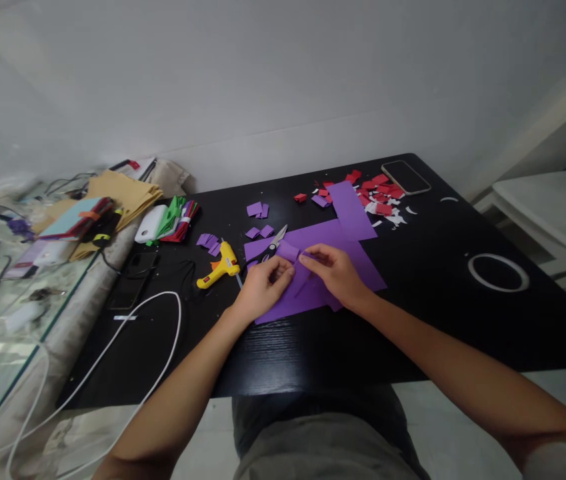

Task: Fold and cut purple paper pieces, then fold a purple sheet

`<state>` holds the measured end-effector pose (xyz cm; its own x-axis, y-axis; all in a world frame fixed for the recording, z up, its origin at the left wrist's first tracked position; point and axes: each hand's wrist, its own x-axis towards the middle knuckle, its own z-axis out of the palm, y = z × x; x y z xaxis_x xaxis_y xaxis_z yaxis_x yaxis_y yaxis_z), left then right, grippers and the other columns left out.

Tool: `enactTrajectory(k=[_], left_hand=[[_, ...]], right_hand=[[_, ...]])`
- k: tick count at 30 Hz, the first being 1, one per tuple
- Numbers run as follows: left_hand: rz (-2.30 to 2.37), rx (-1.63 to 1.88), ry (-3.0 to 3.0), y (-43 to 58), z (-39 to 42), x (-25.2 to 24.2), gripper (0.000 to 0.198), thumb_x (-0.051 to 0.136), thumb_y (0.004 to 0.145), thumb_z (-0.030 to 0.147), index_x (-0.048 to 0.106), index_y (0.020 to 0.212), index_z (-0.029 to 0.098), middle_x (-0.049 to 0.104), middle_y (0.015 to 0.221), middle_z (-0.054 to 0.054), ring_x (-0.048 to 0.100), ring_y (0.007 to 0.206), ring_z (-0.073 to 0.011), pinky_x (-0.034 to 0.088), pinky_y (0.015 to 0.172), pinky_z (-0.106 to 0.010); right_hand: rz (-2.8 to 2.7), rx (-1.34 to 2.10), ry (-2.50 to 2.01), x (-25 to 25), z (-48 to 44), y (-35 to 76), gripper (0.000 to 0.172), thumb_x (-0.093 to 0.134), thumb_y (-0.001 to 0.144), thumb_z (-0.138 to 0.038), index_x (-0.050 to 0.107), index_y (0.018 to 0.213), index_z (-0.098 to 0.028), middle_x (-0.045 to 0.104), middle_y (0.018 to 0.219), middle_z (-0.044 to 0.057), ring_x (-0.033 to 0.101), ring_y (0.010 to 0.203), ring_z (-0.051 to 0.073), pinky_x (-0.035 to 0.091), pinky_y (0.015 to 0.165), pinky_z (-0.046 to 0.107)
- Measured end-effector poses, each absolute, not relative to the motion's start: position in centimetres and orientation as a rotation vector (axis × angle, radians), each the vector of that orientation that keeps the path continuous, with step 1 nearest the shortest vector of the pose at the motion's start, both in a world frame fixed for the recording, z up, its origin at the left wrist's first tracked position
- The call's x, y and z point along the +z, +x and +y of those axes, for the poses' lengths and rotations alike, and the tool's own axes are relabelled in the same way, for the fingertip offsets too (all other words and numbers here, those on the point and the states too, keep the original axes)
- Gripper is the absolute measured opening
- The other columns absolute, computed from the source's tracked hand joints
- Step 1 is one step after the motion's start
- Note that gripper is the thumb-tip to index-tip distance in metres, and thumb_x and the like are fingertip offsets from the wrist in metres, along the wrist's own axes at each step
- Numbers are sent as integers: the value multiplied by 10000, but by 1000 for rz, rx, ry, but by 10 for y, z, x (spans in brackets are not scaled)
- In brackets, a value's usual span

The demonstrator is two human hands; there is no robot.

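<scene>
Where the hands meet: a small purple piece [289,251] lies at the fingertips, above a large purple sheet [287,305] on the black worktop [427,320].
Left hand [263,283]: its fingers curl with the thumb close to the forefinger, just on the near side of the piece; whether they grip it, I cannot tell.
Right hand [337,272]: its thumb and forefinger pinch together at the right end of the piece.
Scissors [277,239]: just beyond the left hand, near the far edge of the piece.
Glue gun [223,265]: yellow, on its side left of the left hand, near a scatter of purple scraps [209,242].
Purple strip [353,212]: beyond the right hand, overlapping the sheet.
Red scraps [380,190]: heaped beside the strip, near a phone [406,177].
White ring [498,272]: well apart, to the right.
</scene>
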<state>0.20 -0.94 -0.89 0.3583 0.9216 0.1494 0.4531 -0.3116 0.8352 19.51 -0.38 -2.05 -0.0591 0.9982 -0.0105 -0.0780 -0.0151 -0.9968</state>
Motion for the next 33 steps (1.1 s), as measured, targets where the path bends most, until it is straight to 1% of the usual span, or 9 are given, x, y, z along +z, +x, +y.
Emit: enactTrajectory(k=[3, 5, 9, 12, 18, 22, 27, 30, 33], left_hand=[[1242, 805, 1963, 1, -8, -9, 214, 568, 999, 360, 662, 931, 180, 643, 737, 16, 583, 664, -127, 439, 645, -244], [1267, 812, 2021, 0, -7, -9, 218, 551, 1015, 351, 664, 936, 183, 652, 749, 11, 596, 683, -135, 442, 662, -251], [1264, 841, 2126, -1, -6, -8, 201, 547, 1028, 306, 670, 923, 187, 688, 791, -5, 633, 738, -152, 468, 722, -265], [1242, 847, 2183, -2, -6, -8, 190, 549, 1032, 284, 671, 919, 192, 714, 831, -18, 647, 761, -159, 489, 751, -269], [1229, 854, 2251, -3, -5, -9, 183, 541, 1041, 265, 661, 926, 190, 716, 843, -25, 647, 754, -158, 509, 772, -267], [1228, 849, 2264, -3, -5, -10, 192, 525, 1044, 261, 656, 923, 189, 712, 835, -27, 651, 753, -162, 512, 776, -270], [1212, 815, 2257, -4, -4, -11, 209, 515, 1051, 288, 676, 960, 191, 737, 898, -47, 677, 814, -175, 520, 807, -283], [1183, 834, 2235, -4, -4, -10, 206, 530, 1047, 303, 698, 996, 195, 756, 940, -55, 700, 871, -186, 525, 833, -291], [1191, 868, 2181, -5, -3, -8, 182, 594, 1019, 326, 719, 1046, 196, 775, 978, -53, 706, 881, -188, 528, 837, -293]], right_hand=[[-1081, 1346, -1161, -20, -1, 196, 266, 794, 750, -425, 647, 849, -227, 634, 744, -19, 612, 685, 163, 562, 688, 325], [-1042, 1388, -1153, -21, 0, 196, 274, 794, 741, -416, 631, 865, -233, 613, 736, -27, 611, 683, 166, 575, 669, 327], [-1200, 1361, -1127, -23, 0, 197, 277, 796, 758, -430, 702, 929, -234, 662, 820, 0, 638, 725, 182, 605, 676, 346], [-1314, 1356, -1132, -23, -2, 197, 265, 789, 780, -463, 746, 879, -221, 716, 866, 27, 652, 694, 180, 613, 683, 363], [-1310, 1345, -1144, -23, -2, 198, 265, 792, 777, -467, 758, 872, -221, 720, 805, 15, 656, 658, 169, 618, 666, 343], [-1314, 1327, -1162, -23, -3, 197, 253, 786, 792, -456, 755, 872, -218, 730, 822, 18, 659, 648, 163, 624, 652, 328], [-1396, 1295, -1128, -21, -4, 197, 246, 796, 790, -451, 768, 874, -221, 746, 867, 28, 670, 683, 179, 640, 646, 347], [-1413, 1286, -1110, -20, -5, 197, 242, 783, 795, -449, 782, 883, -224, 758, 909, 35, 680, 701, 186, 643, 636, 351], [-1372, 1275, -1145, -19, -4, 198, 255, 793, 783, -463, 785, 866, -221, 751, 861, 32, 684, 669, 186, 637, 628, 350]])
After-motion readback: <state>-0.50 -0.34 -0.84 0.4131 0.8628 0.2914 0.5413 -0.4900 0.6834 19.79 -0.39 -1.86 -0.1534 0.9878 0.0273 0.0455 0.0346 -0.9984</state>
